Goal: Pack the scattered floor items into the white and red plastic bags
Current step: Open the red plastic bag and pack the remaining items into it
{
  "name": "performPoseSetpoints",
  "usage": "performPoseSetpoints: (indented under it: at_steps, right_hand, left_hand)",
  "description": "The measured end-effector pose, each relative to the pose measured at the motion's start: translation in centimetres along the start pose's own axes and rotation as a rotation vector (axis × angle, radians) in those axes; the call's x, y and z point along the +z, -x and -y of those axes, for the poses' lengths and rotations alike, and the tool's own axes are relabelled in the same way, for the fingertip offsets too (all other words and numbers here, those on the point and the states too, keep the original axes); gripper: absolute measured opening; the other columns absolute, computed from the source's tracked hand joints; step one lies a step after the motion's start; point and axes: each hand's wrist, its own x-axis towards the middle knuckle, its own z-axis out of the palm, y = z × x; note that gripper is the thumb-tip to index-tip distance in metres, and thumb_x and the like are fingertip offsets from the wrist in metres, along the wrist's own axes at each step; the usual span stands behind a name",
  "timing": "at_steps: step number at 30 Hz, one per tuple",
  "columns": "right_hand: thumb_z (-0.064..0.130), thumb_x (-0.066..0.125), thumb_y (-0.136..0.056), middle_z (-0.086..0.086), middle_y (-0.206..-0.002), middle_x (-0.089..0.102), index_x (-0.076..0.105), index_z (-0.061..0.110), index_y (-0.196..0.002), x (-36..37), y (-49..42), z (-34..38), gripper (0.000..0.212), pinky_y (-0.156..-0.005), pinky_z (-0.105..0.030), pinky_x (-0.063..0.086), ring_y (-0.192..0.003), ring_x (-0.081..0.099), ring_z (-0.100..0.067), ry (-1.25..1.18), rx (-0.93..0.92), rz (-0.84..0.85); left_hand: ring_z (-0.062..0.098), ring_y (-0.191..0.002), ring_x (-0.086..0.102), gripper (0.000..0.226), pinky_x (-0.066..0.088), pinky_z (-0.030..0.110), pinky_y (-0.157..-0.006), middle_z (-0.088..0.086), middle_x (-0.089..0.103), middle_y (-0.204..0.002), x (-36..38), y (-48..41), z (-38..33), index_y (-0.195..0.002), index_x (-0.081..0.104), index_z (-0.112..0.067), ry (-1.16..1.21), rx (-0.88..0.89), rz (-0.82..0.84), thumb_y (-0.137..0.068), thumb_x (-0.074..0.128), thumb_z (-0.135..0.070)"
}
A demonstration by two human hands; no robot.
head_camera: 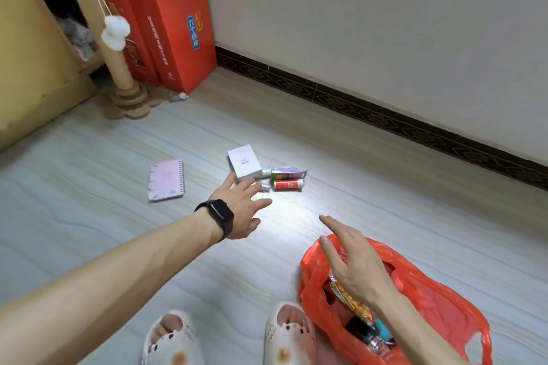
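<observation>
The red plastic bag (pixel 439 290) sits on the pale wood-look floor (pixel 89 216) at the person's right foot, mouth gaping wide, and it's already got stuff in it: a colourful printed snack packet (pixel 357 307) leaning against the near side, something dark and boxy (pixel 358 332) below that, and a teal bit (pixel 382 327) I can't really identify. The right hand (pixel 358 267) hovers right over the bag's mouth, fingers straight and a bit spread, holding nothing. Farther out from the bag, up and to the left, is the little pile still on the floor: a white box (pixel 244 163), a purple and green carton (pixel 284 172), a red tube (pixel 287 184) lying on its side, plus a small white thing (pixel 264 187) right beside the tube. The left hand (pixel 240 210), black smartwatch (pixel 221 213) on the wrist, is stretched out at that pile with fingers splayed wide, gripping nothing, fingertips right at the near corner of the white box; can't tell if they actually touch it. Farther left of the bag a pink spiral notebook (pixel 166 180) lies flat by itself. Just left of the bag are two white slippers (pixel 289 335) with toes showing. Way off in the far corner from the bag stand red paper gift bags (pixel 178 38) with pale paper poking out the top, next to a cardboard scratching post (pixel 118 62) with white pom-poms (pixel 117 28) dangling.
</observation>
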Motion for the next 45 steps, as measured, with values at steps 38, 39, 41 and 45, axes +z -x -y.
performPoseSetpoints:
  at_steps: [38, 39, 41, 45]
  right_hand:
    - [0.038, 0.041, -0.102, -0.003, -0.127, 0.049, 0.054, 0.022, -0.126, 16.1, -19.8, -2.9, 0.032, -0.086, -0.038, 0.041, -0.116, 0.049, -0.028, 0.726, -0.012, 0.442]
    - [0.044, 0.041, -0.101, -0.003, -0.126, 0.048, 0.052, 0.022, -0.128, 15.6, -19.4, -2.3, 0.036, -0.086, -0.038, 0.042, -0.115, 0.049, -0.028, 0.632, -0.010, 0.447]
    - [0.048, 0.042, -0.100, -0.004, -0.121, 0.051, 0.049, 0.023, -0.126, 14.1, -17.9, -0.8, 0.037, -0.084, -0.039, 0.045, -0.108, 0.054, -0.028, 0.337, 0.045, 0.429]
    - [0.045, 0.044, -0.101, 0.001, -0.093, 0.067, 0.047, 0.031, -0.114, 9.1, -12.8, 3.1, 0.019, -0.078, -0.040, 0.053, -0.078, 0.068, -0.015, -0.339, 0.209, 0.275]
  left_hand:
    - [0.030, -0.121, 0.043, 0.066, 0.043, 0.040, -0.090, 0.002, 0.039, -0.145, 19.1, -17.0, 4.0, -0.155, 0.007, -0.028, 0.279, -0.085, -0.018, -0.099, 0.031, -0.005]
    - [0.030, -0.119, 0.043, 0.067, 0.044, 0.040, -0.088, 0.002, 0.040, -0.143, 19.5, -15.7, 3.9, -0.155, 0.008, -0.029, 0.294, -0.083, 0.008, -0.098, 0.032, -0.003]
    - [0.032, -0.114, 0.044, 0.072, 0.048, 0.040, -0.083, 0.003, 0.041, -0.138, 19.9, -12.2, 3.6, -0.154, 0.011, -0.031, 0.351, -0.112, 0.076, -0.094, 0.033, 0.002]
    - [0.028, -0.107, 0.046, 0.073, 0.047, 0.038, -0.077, 0.001, 0.045, -0.126, 20.7, -5.2, 4.2, -0.150, 0.021, -0.038, 0.484, -0.142, 0.223, -0.091, 0.037, 0.001]
